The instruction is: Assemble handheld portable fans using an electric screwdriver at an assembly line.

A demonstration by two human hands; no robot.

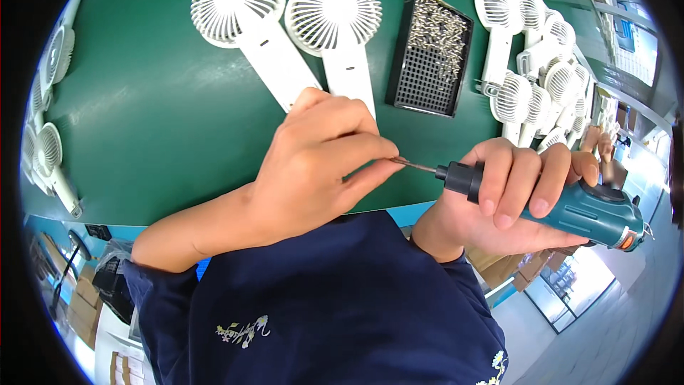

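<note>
My right hand (509, 189) is wrapped round a teal and black electric screwdriver (577, 215), held nearly level above the table's near edge. Its thin bit (422, 167) points left. At the tip of that bit, thumb and forefinger of my left hand (324, 157) are pinched together; whatever is between them is too small to make out. Just beyond my left hand lie two white handheld fans, a left one (267, 46) and a right one (348, 64), with round slatted heads pointing away. The left hand partly covers their handle ends.
A black tray (420, 93) with a perforated base holds many small silvery screws, right of the fans. More white fans (509, 93) crowd the table's right side, and several others (50, 150) line its left edge. The green table (149, 100) spreads beneath.
</note>
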